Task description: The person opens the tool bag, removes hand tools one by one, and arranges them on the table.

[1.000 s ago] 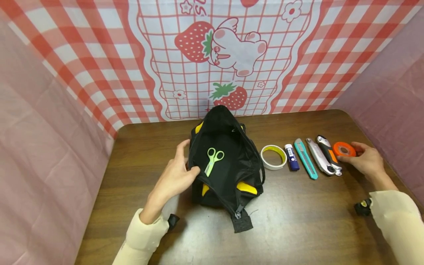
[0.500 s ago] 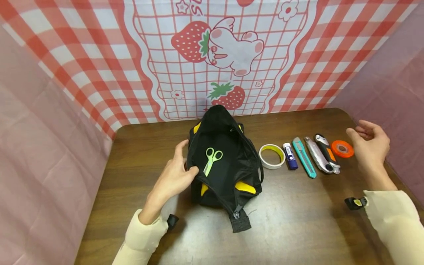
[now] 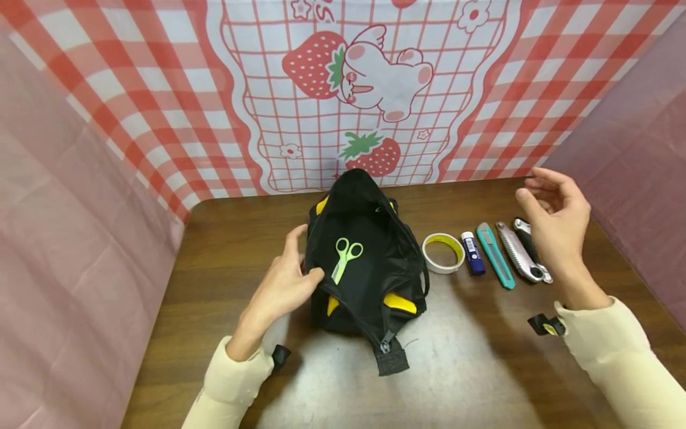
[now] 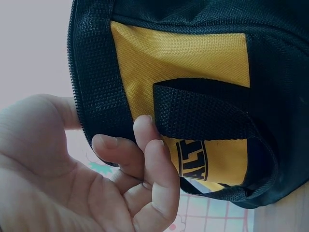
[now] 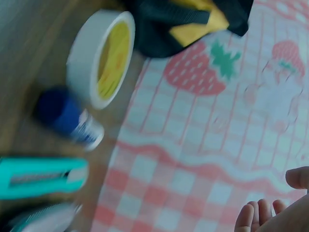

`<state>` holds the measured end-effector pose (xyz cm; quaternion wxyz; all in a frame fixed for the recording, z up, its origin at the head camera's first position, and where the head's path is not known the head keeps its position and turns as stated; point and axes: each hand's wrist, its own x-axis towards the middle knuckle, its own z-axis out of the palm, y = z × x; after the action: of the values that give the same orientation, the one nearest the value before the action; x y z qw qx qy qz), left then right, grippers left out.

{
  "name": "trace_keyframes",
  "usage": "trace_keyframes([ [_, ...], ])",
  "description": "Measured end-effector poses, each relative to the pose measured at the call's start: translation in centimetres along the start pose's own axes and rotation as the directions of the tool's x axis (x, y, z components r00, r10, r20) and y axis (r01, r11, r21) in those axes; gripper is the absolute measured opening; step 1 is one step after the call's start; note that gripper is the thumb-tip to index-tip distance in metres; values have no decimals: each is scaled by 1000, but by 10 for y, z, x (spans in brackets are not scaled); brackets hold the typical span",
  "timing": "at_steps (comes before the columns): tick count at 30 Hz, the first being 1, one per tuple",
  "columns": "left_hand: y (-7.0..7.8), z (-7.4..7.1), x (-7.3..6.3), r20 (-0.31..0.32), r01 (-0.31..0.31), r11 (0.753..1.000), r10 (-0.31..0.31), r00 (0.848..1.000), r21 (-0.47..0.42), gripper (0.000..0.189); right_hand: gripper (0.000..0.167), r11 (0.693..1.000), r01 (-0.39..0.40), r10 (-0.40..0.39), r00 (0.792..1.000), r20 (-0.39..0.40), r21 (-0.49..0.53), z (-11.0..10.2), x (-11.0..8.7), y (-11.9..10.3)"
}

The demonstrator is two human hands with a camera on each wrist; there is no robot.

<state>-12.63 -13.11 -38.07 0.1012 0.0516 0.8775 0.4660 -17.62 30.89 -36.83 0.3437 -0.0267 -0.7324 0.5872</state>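
A black and yellow zippered tool bag (image 3: 375, 238) stands with its mouth spread, and green-handled scissors (image 3: 345, 259) show inside it. My left hand (image 3: 284, 274) pinches the bag's left rim; in the left wrist view, the thumb passes behind the zipper edge while the fingers (image 4: 161, 179) curl in front, beside a strap. Raised above the right side of the table, my right hand (image 3: 560, 220) has loosely bent fingers and holds nothing. Below it lie a silver box cutter (image 3: 517, 250) and a black-handled folding tool (image 3: 525, 235), partly covered by the hand. The orange tape roll is hidden behind it.
Right of the bag, a white tape roll (image 3: 443, 253), a blue glue stick (image 3: 473, 253) and a teal box cutter (image 3: 495, 256) lie in a row on the wooden table (image 3: 455, 357). A checked strawberry cloth (image 3: 343, 107) hangs behind, with pink cloth (image 3: 80, 268) at the sides.
My right hand has come away from the orange tape roll, lifted, and moved left over the folding tool. The tape roll stayed on the table. My left hand keeps its hold on the bag.
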Motion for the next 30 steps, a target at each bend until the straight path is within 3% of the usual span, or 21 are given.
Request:
trace_keyframes([
  [2, 0, 0, 0, 1, 1, 1000, -1, 1000, -2, 88, 41, 999, 23, -25, 999, 38, 38, 12, -5, -8],
  [9, 1, 0, 1, 3, 4, 1000, -4, 1000, -3, 89, 39, 992, 124, -127, 978, 165, 27, 47, -19, -31],
  [18, 0, -1, -1, 1, -6, 1000, 6, 1000, 3, 88, 39, 981, 76, -125, 953, 277, 180, 91, -35, -48],
  [23, 0, -2, -2, 2, -1, 1000, 1, 1000, 6, 88, 41, 974, 94, -162, 922, 351, 204, 115, -47, -55],
  [30, 1, -2, -1, 5, -8, 1000, 8, 1000, -2, 88, 45, 955, 14, -161, 863, 479, 296, 139, -63, -63],
])
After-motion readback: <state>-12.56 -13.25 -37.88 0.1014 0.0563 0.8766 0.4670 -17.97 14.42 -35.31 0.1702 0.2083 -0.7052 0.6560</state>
